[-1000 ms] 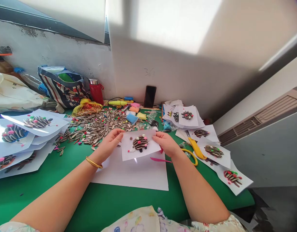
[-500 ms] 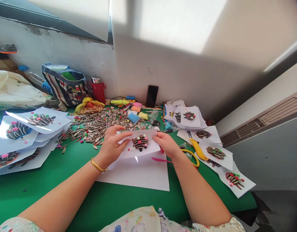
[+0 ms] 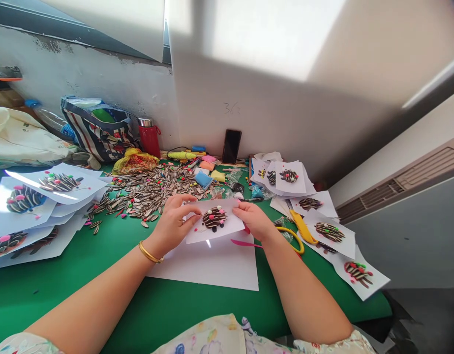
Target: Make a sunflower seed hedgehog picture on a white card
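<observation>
A small white paper card (image 3: 227, 226) bears a hedgehog made of dark clay, striped sunflower seeds and coloured clay dots (image 3: 214, 217). My right hand (image 3: 253, 220) pinches the card's right edge. My left hand (image 3: 174, 222) rests at the card's left side, its fingers curled and a fingertip touching the hedgehog's pale snout. A gold bangle circles my left wrist. The card lies over a larger blank white sheet (image 3: 212, 264) on the green table (image 3: 101, 275).
A heap of sunflower seeds (image 3: 145, 189) lies behind my hands. Finished hedgehog cards are stacked at the left (image 3: 31, 206) and at the right (image 3: 322, 221). Yellow scissors (image 3: 298, 231), a pink tool (image 3: 245, 243), clay lumps, a phone (image 3: 231, 146), a red flask (image 3: 149, 137) and bags line the wall.
My left hand let go of the card's left edge and moved in over the card, a fingertip now at the hedgehog's snout. The right hand kept its hold.
</observation>
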`<state>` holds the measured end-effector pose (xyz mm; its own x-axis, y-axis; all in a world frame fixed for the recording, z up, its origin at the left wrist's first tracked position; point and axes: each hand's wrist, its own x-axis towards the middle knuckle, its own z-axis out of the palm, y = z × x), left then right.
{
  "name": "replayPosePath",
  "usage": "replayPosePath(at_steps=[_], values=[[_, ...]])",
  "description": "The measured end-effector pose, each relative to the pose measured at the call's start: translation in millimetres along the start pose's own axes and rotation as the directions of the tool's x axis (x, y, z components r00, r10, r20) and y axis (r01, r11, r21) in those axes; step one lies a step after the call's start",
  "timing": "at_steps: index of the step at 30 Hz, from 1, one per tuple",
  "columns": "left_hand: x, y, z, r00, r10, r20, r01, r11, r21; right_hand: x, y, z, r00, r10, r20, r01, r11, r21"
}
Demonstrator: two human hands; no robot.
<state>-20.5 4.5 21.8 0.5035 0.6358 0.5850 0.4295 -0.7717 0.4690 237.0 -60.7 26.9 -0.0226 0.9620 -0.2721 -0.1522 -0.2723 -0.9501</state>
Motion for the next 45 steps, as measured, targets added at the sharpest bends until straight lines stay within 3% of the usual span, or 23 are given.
replayPosePath(at_steps=[3,6,10,13,25,34,45], values=[[0.9,-1.1,-0.3,0.989,-0.099,-0.105,0.086,0.988,-0.129,0.8,0.2,-2.0,0.999,-0.010,-0.042,0.009,0.999,-0.035],[2.1,-5.7,1.1,0.947,-0.273,-0.170,0.208,0.922,-0.325,1.4,-0.2,-4.8,0.997,-0.041,-0.071,0.039,0.999,-0.033],[4.4,-10.3,3.0,0.869,-0.486,-0.095,0.365,0.759,-0.539,0.8,-2.2,-7.8,0.995,-0.063,-0.077,0.062,0.998,-0.015],[5.7,-9.7,1.5,0.832,-0.554,-0.025,0.454,0.705,-0.545,-0.3,-5.0,-8.8,0.995,-0.068,-0.079,0.068,0.998,0.004],[6.2,-4.5,3.0,0.786,-0.597,0.164,0.560,0.573,-0.599,-1.0,-8.8,-11.5,0.990,-0.077,-0.115,0.087,0.993,0.086],[4.3,-6.9,4.4,0.785,-0.596,0.170,0.589,0.634,-0.501,5.3,-11.8,-15.6,0.972,-0.098,-0.214,0.150,0.958,0.244],[3.3,-11.0,7.0,0.791,-0.581,0.190,0.587,0.637,-0.499,8.7,-14.9,-23.2,0.931,-0.076,-0.357,0.202,0.922,0.331]])
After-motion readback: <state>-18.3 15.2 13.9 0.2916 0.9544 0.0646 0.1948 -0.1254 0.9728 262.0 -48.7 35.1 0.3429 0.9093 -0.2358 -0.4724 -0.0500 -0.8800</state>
